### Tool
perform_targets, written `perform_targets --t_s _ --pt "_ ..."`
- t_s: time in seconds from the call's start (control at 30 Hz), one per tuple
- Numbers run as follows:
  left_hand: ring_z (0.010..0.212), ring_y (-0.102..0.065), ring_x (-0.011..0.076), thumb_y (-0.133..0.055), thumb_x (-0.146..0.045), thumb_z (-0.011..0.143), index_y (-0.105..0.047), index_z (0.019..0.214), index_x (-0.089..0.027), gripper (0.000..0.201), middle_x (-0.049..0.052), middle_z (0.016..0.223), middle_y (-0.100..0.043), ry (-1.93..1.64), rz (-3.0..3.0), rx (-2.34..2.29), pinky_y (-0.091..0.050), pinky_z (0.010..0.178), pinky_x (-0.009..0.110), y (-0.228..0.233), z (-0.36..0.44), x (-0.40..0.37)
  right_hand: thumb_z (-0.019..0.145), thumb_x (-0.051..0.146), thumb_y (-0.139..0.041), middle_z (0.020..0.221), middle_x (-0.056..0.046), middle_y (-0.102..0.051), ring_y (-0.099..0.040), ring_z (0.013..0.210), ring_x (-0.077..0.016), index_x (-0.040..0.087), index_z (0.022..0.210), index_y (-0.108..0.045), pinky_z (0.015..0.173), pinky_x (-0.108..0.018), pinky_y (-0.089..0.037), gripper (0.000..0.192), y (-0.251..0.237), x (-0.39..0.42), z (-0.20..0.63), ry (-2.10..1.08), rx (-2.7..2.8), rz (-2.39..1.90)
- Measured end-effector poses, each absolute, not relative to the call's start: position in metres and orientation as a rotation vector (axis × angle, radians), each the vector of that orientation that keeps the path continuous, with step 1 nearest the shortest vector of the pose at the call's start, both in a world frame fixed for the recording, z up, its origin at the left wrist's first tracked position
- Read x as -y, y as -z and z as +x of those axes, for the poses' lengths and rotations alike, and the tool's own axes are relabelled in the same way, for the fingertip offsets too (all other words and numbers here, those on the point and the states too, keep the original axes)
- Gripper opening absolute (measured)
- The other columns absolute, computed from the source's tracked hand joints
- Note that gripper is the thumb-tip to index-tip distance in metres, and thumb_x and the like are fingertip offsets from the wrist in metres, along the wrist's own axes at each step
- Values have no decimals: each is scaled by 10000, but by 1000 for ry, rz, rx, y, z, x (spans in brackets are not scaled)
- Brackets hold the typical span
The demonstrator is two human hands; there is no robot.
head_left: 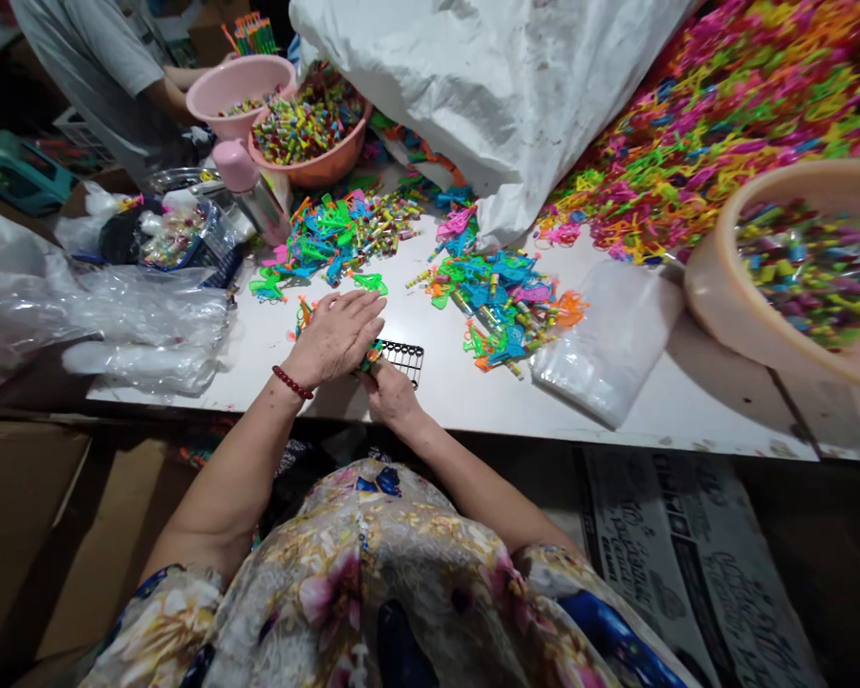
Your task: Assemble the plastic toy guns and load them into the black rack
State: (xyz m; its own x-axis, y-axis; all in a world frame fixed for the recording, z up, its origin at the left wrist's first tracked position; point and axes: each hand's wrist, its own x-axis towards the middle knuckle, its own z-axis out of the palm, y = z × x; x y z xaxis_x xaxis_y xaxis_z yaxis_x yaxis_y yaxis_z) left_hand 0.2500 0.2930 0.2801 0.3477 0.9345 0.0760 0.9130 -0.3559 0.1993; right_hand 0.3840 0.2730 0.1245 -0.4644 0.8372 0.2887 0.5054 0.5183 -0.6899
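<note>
My left hand (pixel 340 334), with a red bead bracelet (pixel 292 382) at the wrist, lies flat with its fingers stretched out over a black wire rack (pixel 404 358) on the white table. Close beside it, my right hand (pixel 393 392) is closed at the near side of the rack. A small green and orange piece (pixel 373 355) shows between the two hands; the right fingertips hide what they grip. Beyond my hands is a heap of small plastic toy guns (pixel 326 229). To the right lies a second pile of toy guns and small tubes (pixel 498 301).
Plastic bags (pixel 602 334) lie right of the piles, and more bags (pixel 150 325) at left. A big tub (pixel 717 248) of small pieces stands at right. Bowls (pixel 315 172), a pink-capped flask (pixel 240 177) and a white sack (pixel 473 86) stand behind. A person (pixel 107 76) is at upper left.
</note>
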Motion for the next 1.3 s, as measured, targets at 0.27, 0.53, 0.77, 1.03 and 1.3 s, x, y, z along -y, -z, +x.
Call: perform_targets --t_s 0.27,0.53,0.77,1.03,1.3 --pt "1447 -388 225 -209 -396 1052 -504 1457 -220 530 72 1541 -483 -245 2477 -1718 -238 1191 470 -280 250 -293 986 248 -477 923 -98 -672 -621 794 -199 185 968 -639 700 -278 -475 174 -136 -275 385 -701 2258 -1139" --pt "1452 -375 226 -188 -412 1055 -490 1466 -225 543 75 1552 -468 -250 2493 -1688 -227 1193 467 -279 248 -293 982 237 -491 922 -100 -679 -630 808 -204 178 967 -647 719 -281 -473 168 -142 -277 389 -760 2270 -1141" --pt "1501 -288 274 -318 -507 1022 -418 1510 -252 559 90 1620 -354 -118 2567 -1628 -187 1208 506 -279 246 -293 986 252 -476 1059 -118 -690 -643 829 -224 209 1134 -667 677 -300 -482 245 -141 -278 381 -791 2326 -1221" --pt "1484 -311 338 -538 -367 924 -541 1414 -266 500 107 1636 -309 -69 2634 -1622 -237 1175 606 -280 248 -291 955 218 -561 1099 -101 -676 -649 973 -194 183 1175 -653 861 -285 -525 241 -148 -280 401 -850 2291 -999" --pt "1443 -380 338 -561 -450 897 -749 1089 -308 304 29 1581 -423 -65 2636 -1540 -277 1166 603 -283 235 -283 947 162 -480 1216 -144 -625 -572 1092 -264 194 1202 -669 923 -399 -514 319 -150 -300 556 -249 2136 -1490"
